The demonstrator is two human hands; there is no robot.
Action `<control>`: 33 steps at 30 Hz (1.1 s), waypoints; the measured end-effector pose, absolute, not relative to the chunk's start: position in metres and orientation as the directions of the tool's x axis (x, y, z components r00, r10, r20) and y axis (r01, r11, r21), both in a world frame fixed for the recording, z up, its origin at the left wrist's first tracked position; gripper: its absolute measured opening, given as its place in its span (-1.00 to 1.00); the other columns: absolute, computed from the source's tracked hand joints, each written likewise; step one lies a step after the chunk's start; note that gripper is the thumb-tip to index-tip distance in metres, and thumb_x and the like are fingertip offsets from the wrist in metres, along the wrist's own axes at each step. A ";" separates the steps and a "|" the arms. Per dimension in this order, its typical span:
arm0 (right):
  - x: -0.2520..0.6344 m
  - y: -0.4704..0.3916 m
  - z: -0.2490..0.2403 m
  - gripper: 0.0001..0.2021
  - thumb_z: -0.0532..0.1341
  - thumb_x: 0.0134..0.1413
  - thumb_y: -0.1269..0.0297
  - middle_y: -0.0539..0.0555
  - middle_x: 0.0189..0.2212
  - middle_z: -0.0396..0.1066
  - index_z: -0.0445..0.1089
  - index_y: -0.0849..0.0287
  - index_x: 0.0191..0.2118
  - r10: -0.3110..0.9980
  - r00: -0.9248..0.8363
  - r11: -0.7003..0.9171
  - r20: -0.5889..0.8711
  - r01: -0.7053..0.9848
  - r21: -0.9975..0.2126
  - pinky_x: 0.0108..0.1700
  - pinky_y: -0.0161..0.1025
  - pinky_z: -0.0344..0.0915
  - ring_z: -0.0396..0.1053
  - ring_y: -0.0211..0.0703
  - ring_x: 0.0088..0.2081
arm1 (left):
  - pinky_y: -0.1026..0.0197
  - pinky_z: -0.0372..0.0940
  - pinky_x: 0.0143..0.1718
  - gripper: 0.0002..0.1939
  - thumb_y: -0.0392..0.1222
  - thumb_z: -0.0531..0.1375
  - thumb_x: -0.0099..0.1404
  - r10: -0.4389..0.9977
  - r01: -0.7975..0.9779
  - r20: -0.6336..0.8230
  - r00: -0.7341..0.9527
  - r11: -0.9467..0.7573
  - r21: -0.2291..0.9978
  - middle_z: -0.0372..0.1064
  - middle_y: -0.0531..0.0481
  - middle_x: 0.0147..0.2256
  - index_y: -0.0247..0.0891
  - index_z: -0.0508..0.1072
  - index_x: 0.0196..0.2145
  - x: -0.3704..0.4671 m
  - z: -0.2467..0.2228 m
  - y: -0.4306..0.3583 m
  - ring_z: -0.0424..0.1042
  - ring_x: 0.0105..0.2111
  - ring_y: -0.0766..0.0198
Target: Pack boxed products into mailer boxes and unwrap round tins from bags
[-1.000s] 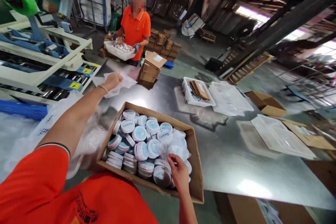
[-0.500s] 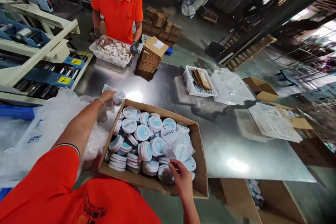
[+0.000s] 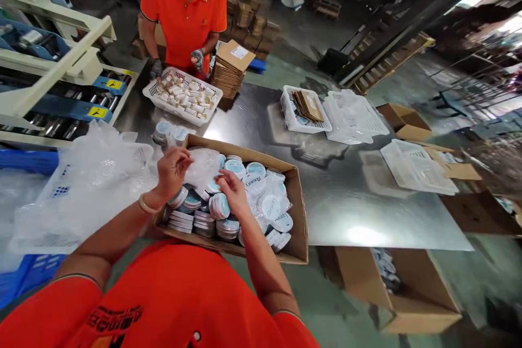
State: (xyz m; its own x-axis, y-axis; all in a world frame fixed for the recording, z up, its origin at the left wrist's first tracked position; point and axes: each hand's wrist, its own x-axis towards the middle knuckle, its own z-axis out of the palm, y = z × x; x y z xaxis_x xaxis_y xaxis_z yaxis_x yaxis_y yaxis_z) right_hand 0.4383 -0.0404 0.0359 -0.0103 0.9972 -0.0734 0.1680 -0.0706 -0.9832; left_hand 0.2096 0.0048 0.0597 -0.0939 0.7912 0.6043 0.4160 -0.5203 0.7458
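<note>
A cardboard box (image 3: 299,212) on the steel table (image 3: 359,201) is filled with several round white-and-blue tins (image 3: 222,207). Above the box's left half, my left hand (image 3: 173,171) and my right hand (image 3: 231,189) both pinch a clear plastic bag (image 3: 203,166) that wraps some tins. More bagged tins (image 3: 272,207) lie at the box's right side. A small wrapped pack of tins (image 3: 170,131) rests on the table just beyond the box.
A person in an orange shirt (image 3: 183,5) stands across the table at a white basket (image 3: 182,97) of small items. Flat cardboard stack (image 3: 230,68), white trays (image 3: 354,118), a heap of plastic bags (image 3: 89,174) at left, a conveyor machine (image 3: 53,87), an open carton (image 3: 391,288) on the floor.
My left hand came back from the far table to the box, leaving a wrapped pack there. My right hand moved left. Both now grip a plastic bag. The co-worker set the basket down.
</note>
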 end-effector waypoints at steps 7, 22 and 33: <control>0.415 -0.040 0.036 -0.36 0.57 -0.16 -0.14 0.01 -0.27 0.60 0.51 0.08 0.00 0.990 0.018 -0.135 -0.136 -0.058 -0.989 -0.21 -0.15 0.54 0.49 -0.10 -0.28 | 0.18 0.43 -0.27 -0.50 0.29 0.28 0.48 0.910 0.233 0.409 -0.064 -0.385 0.893 0.51 -0.01 -0.37 -0.18 0.44 -0.38 0.230 0.045 -0.028 0.49 -0.35 0.22; 0.434 -0.044 0.032 -0.44 0.23 0.25 -0.35 -0.05 -0.53 0.36 0.54 0.13 -0.24 0.999 0.032 -0.002 0.009 0.320 -0.947 -0.35 -0.23 0.27 0.26 -0.16 -0.45 | 0.08 0.53 0.05 -0.65 -0.33 0.19 0.33 0.939 0.626 0.124 0.320 -0.308 0.716 0.73 -0.09 -0.08 -0.15 0.76 -0.09 0.209 0.060 -0.041 0.66 -0.09 0.06; 0.456 -0.082 0.055 -0.41 0.11 0.39 0.50 0.29 0.35 0.47 0.39 0.07 0.45 0.744 -0.625 0.668 0.238 0.705 -0.237 0.32 0.14 0.23 0.25 0.25 0.40 | 0.07 0.56 0.05 -0.30 -0.38 0.20 0.12 0.903 0.555 0.111 0.414 -0.348 0.755 0.69 -0.08 0.02 -0.19 0.63 0.22 0.199 0.056 -0.039 0.64 -0.13 0.08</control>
State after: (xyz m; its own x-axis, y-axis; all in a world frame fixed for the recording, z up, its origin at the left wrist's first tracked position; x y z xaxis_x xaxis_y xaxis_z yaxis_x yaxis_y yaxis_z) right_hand 0.4559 -0.0817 0.0551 -0.6246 0.7437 0.2382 0.7053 0.6682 -0.2367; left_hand 0.1991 -0.0387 0.0557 0.4140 0.9034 0.1114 0.5554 -0.3477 0.7554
